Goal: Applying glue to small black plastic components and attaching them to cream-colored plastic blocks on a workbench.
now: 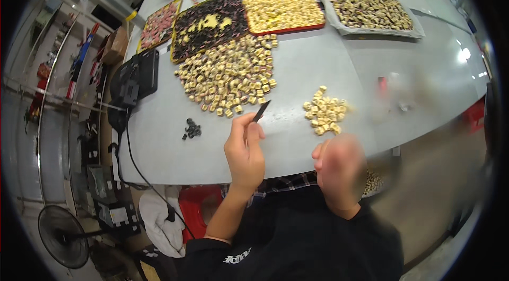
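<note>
My left hand (245, 156) is closed around a slim black pointed tool (261, 111), its tip angled up and to the right. That tip comes close to the lower right edge of a large spread of small cream cubes (228, 77) with dark marks. My right hand (342, 169) is blurred, with its fingers curled in. Whatever it may hold is hidden. Just beyond it lies a smaller heap of cream cubes (324, 111). A few small black pieces (192, 129) sit on the grey table (159, 159) to the left of my left hand.
Along the back stand trays of pink pieces (159, 24), dark pieces (209, 21), cream pieces (283, 5) and dark-and-cream pieces (368, 5). A black device (132, 82) with a cable (135, 161) is at the left edge. A red stool (199, 204) and a fan (62, 237) stand below.
</note>
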### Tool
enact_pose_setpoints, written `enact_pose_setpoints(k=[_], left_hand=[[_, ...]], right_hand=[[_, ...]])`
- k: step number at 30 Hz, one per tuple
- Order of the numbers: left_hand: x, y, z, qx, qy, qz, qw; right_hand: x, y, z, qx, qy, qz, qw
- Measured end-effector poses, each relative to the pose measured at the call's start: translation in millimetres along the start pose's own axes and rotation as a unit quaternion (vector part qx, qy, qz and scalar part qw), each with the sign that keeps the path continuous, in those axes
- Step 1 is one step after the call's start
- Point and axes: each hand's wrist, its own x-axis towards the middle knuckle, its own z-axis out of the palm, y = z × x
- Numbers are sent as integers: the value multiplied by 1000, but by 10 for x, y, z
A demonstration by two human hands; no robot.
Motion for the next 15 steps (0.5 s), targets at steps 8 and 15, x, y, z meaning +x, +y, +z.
enact_pose_setpoints(k=[8,15], left_hand=[[646,205,953,106,-294,65,948],[915,-2,1554,173,-260,237,920]], right_hand=[[84,-351,-424,-187,197,-138,953],[209,-495,-596,-280,256,-216,900]])
